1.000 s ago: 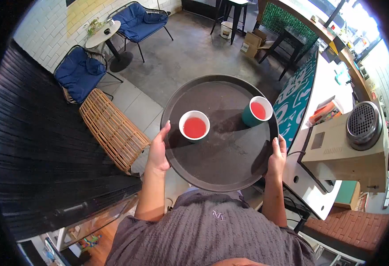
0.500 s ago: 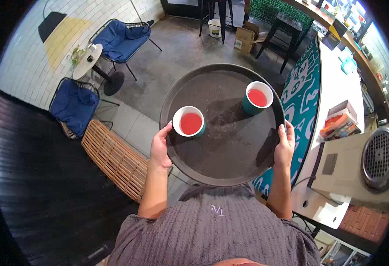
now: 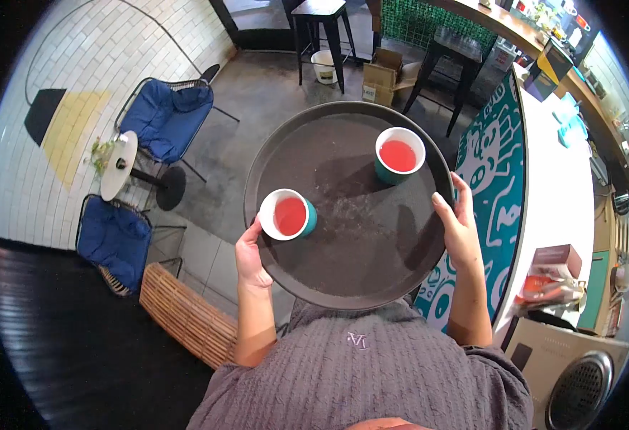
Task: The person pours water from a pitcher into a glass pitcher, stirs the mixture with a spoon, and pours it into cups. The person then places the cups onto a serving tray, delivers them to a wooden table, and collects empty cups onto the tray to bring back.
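Observation:
A round dark brown serving tray point(image 3: 350, 269) is held out in front of my body. My left hand point(image 3: 252, 256) grips its left rim, the fingers hidden beneath. At the right rim my right hand point(image 3: 459, 223) is closed on the edge, thumb on top. Two teal paper cups with white insides, each holding red drink, stand upright on the tray. One cup point(image 3: 307, 218) is at the left edge beside my left thumb; the other cup point(image 3: 395, 174) is toward the far right.
A long white counter point(image 3: 555, 186) with a teal patterned front runs along the right. Blue-cushioned chairs point(image 3: 164, 118), a small round table point(image 3: 119, 166) and a slatted wooden bench point(image 3: 185, 315) line the left. Ahead are stools point(image 3: 322, 8), a bucket point(image 3: 324, 68) and a cardboard box point(image 3: 380, 79).
My view has shifted forward and turned, so the counter and stools appear nearer. The tray is tilted slightly differently; both hands still hold it, and both cups stay standing on it.

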`<action>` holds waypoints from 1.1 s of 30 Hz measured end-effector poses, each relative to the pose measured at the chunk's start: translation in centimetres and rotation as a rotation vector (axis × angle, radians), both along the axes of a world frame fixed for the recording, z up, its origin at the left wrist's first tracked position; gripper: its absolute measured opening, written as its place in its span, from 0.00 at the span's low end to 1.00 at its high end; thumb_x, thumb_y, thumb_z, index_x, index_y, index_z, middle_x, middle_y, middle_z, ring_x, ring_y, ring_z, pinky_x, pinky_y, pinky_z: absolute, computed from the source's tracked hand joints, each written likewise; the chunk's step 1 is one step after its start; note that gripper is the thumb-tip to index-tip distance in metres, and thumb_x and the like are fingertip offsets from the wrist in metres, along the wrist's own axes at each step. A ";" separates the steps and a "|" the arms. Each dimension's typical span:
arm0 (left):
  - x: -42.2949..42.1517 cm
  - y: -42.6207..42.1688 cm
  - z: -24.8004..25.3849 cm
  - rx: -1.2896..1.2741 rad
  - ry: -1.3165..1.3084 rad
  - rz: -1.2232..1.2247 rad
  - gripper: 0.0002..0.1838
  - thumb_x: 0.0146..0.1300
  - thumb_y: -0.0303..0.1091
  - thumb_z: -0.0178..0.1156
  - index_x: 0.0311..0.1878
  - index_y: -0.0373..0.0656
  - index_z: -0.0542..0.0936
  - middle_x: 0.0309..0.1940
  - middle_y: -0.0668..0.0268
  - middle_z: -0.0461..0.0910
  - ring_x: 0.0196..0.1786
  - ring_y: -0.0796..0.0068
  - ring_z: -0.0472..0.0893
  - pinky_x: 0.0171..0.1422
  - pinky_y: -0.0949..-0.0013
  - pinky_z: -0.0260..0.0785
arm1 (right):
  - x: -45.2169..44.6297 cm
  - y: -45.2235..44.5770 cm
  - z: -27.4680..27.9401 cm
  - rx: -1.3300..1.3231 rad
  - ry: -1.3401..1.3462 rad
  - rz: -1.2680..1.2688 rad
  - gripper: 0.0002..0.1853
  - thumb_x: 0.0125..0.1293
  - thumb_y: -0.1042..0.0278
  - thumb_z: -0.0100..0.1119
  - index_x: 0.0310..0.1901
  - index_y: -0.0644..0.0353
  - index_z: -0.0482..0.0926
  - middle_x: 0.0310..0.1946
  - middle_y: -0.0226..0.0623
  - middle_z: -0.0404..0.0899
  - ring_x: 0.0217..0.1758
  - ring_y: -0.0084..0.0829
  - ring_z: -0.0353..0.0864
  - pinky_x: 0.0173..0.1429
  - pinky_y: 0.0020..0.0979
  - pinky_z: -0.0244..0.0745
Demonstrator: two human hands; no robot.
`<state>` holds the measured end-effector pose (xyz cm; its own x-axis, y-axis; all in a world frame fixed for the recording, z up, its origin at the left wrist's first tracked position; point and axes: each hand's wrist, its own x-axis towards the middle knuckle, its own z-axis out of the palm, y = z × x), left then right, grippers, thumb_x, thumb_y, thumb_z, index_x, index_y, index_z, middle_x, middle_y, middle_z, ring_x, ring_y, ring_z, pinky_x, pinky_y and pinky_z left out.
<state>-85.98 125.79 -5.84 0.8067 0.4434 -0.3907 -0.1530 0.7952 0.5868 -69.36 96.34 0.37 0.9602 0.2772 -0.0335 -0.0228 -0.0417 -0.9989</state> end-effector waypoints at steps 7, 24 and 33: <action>12.8 10.8 -1.0 -0.017 -0.093 -0.124 0.17 0.71 0.36 0.49 0.54 0.34 0.78 0.51 0.58 0.81 0.53 0.64 0.81 0.60 0.60 0.74 | 13.0 10.5 1.3 -0.526 -0.691 -0.206 0.48 0.52 0.58 0.73 0.70 0.61 0.56 0.61 0.46 0.70 0.65 0.43 0.68 0.68 0.41 0.56; 40.8 27.8 0.0 -0.089 -0.067 -0.160 0.18 0.72 0.37 0.49 0.54 0.33 0.77 0.51 0.56 0.81 0.52 0.62 0.81 0.60 0.60 0.73 | 41.9 30.6 4.1 -0.417 -0.683 0.128 0.41 0.45 0.57 0.77 0.59 0.64 0.68 0.49 0.49 0.80 0.52 0.45 0.82 0.55 0.38 0.76; 57.3 28.5 1.3 -0.141 -0.178 -0.030 0.21 0.72 0.37 0.43 0.58 0.32 0.75 0.53 0.53 0.80 0.54 0.61 0.81 0.60 0.58 0.73 | 62.6 35.7 4.3 -0.461 -0.766 0.160 0.39 0.44 0.56 0.77 0.56 0.68 0.71 0.45 0.51 0.81 0.50 0.47 0.82 0.54 0.39 0.76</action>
<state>-28.71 154.28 -4.52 0.8806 0.3691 -0.2971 -0.2192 0.8733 0.4352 -6.76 131.99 4.69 0.7163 0.5265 0.4580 0.6814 -0.3866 -0.6214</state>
